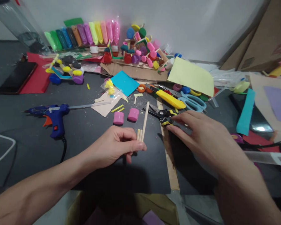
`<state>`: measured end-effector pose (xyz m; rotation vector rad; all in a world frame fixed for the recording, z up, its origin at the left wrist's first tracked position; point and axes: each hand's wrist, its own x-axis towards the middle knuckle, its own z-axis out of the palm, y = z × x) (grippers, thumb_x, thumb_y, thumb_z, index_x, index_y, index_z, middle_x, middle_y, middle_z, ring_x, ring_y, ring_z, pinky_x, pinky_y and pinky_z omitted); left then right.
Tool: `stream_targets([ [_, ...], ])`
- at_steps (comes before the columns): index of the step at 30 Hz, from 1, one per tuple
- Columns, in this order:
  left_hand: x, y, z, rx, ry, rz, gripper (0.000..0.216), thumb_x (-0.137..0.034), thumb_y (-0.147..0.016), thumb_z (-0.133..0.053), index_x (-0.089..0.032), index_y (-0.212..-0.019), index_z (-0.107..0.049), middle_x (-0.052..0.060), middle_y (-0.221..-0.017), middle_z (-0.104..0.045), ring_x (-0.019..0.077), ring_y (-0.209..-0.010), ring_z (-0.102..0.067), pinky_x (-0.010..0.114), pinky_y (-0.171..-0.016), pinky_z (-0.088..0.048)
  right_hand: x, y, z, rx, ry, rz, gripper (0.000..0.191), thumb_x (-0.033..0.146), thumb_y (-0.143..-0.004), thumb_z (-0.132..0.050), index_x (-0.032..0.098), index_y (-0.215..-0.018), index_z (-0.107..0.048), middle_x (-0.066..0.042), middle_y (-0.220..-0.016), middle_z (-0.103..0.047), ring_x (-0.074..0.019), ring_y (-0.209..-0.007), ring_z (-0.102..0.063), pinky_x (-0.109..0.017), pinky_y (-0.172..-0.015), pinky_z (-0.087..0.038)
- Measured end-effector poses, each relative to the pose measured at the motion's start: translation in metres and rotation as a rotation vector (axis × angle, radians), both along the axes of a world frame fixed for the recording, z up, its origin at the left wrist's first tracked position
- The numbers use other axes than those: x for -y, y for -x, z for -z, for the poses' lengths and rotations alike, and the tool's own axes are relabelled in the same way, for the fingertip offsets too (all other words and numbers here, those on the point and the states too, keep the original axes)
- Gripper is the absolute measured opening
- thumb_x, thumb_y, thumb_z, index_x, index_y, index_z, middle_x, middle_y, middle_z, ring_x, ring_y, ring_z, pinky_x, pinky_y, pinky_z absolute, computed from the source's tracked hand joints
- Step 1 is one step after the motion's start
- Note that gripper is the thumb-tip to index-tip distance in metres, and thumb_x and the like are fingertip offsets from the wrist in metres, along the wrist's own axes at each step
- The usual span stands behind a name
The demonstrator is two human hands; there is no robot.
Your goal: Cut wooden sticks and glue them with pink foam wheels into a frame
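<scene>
Pinched between thumb and fingers of my left hand (pixel 127 142) are thin wooden sticks (pixel 145 122), one long and two shorter, pointing up. My right hand (pixel 201 134) has its thumb and fingers on the yellow-and-black handles of small cutters (pixel 165 115), which lie on the table with their blades toward the left. Just beyond my left hand stand two pink caps (pixel 118 118). Short yellow-green sticks (pixel 117 108) lie behind them.
At left lies a blue glue gun (pixel 57 117) with its cord. A yellow utility knife (pixel 170 99) and blue-handled scissors (pixel 194 102) rest beyond the cutters. Farther back are coloured clay packets (pixel 81 33), a small toy car (pixel 66 70) and a yellow sheet (pixel 192 75).
</scene>
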<state>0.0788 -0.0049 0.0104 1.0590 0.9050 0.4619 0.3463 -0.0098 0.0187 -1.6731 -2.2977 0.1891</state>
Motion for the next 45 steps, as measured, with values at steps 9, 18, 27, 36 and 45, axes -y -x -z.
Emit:
stream_targets([
  [9, -0.004, 0.006, -0.007, 0.13, 0.07, -0.009, 0.018, -0.025, -0.078, -0.075, -0.015, -0.063, -0.075, 0.0, -0.068, -0.063, 0.0061, -0.049, -0.056, 0.017, -0.045, -0.047, 0.008, -0.028, 0.021, 0.415, -0.012, -0.179, 0.013, 0.033, -0.088, -0.062, 0.02, -0.09, -0.059, -0.007, -0.077, -0.064, -0.0282, -0.067, -0.063, -0.038, -0.056, -0.045],
  [18, -0.006, 0.008, -0.009, 0.082, -0.002, 0.035, 0.024, -0.024, -0.081, -0.073, -0.012, -0.061, -0.07, -0.002, -0.07, -0.063, 0.003, -0.05, -0.056, 0.014, -0.049, -0.05, 0.005, -0.022, 0.023, 0.423, -0.086, -0.091, 0.035, 0.045, -0.093, -0.058, 0.012, -0.1, -0.066, -0.021, -0.115, -0.06, -0.0362, -0.102, -0.058, -0.05, -0.09, -0.052],
  [27, -0.008, 0.012, -0.011, 0.11, -0.022, 0.049, 0.019, -0.021, -0.083, -0.073, -0.012, -0.066, -0.072, -0.002, -0.072, -0.065, 0.0024, -0.05, -0.059, 0.012, -0.049, -0.05, -0.006, -0.032, 0.023, 0.397, 0.001, -0.078, 0.059, 0.043, -0.083, -0.06, 0.005, -0.127, -0.053, -0.023, -0.117, -0.064, -0.0376, -0.108, -0.062, -0.049, -0.092, -0.053],
  [36, -0.007, 0.012, -0.013, 0.129, 0.008, 0.046, 0.018, -0.02, -0.081, -0.074, -0.013, -0.064, -0.073, -0.002, -0.071, -0.064, 0.0034, -0.054, -0.058, 0.012, -0.049, -0.051, -0.002, -0.024, 0.023, 0.59, -0.031, -0.18, 0.055, 0.032, -0.08, -0.057, -0.002, -0.124, -0.059, -0.021, -0.102, -0.064, -0.0352, -0.093, -0.061, -0.046, -0.081, -0.055],
  [45, -0.008, 0.012, -0.01, 0.108, 0.0, 0.038, 0.018, -0.023, -0.08, -0.074, -0.013, -0.065, -0.074, 0.0, -0.072, -0.064, 0.0059, -0.059, -0.057, 0.012, -0.048, -0.051, 0.014, -0.024, -0.016, 0.161, 0.096, -0.319, 0.055, 0.022, -0.082, -0.052, 0.017, -0.136, -0.048, -0.015, -0.123, -0.069, -0.0321, -0.103, -0.072, -0.042, -0.079, -0.062],
])
